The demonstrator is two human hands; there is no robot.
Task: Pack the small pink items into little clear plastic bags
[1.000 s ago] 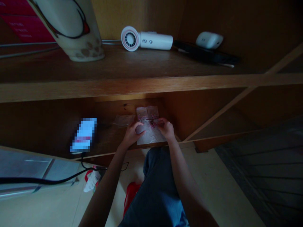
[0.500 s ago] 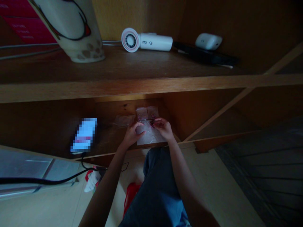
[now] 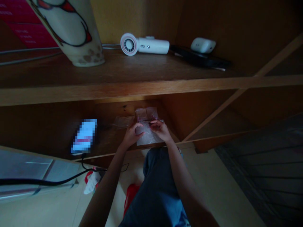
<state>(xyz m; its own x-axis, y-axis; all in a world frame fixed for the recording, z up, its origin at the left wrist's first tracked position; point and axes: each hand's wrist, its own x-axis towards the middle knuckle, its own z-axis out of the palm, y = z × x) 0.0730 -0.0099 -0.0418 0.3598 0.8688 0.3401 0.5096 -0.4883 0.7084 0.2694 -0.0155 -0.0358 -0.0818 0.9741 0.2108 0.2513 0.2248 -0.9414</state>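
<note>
A pale, see-through plastic sheet or bag (image 3: pixel 147 135) lies on the lower shelf between my hands. Behind it sit clear plastic packets (image 3: pixel 146 113) with small reddish bits along their front edge. My left hand (image 3: pixel 131 135) rests at the sheet's left side, thumb and fingers apart in a curve with nothing visible between them. On the sheet's right side, my right hand (image 3: pixel 160 130) has its fingers drawn together in a pinch; what is in them, if anything, is too small and dark to tell. Another flat clear packet (image 3: pixel 124 121) lies to the left.
A lit phone (image 3: pixel 84 136) stands at the lower shelf's left, near a black cable (image 3: pixel 47 182). Overhead, the upper shelf's edge (image 3: pixel 127 90) holds a patterned cup (image 3: pixel 78 34), a white handheld fan (image 3: pixel 151 46), and a white case (image 3: pixel 203 45) on a dark flat object.
My right hand has shifted slightly left and down onto the sheet, and the dark reddish bits beneath its fingers no longer show. My left hand stays nearly still. The view has tilted slightly.
</note>
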